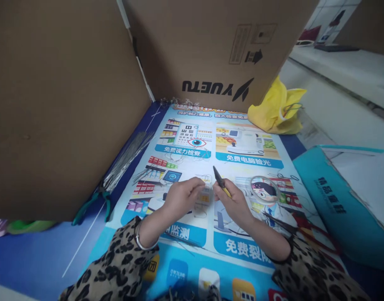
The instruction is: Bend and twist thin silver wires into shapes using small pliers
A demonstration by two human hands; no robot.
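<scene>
The left hand (183,193) pinches a small translucent beaded piece (205,195), just left of the right hand (234,200). The right hand's closed fingers grip dark pliers (219,180), whose long axis points up-left, tip just above the piece

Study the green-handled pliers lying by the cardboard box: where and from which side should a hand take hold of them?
Grip the green-handled pliers by the two curved handles, which splay toward the near edge of the blue mat. Come from the near side, probably from above, since the cardboard box stands close behind and the jaws point at the bundle of metal wires. The handles lie flat and look unobstructed.
</scene>
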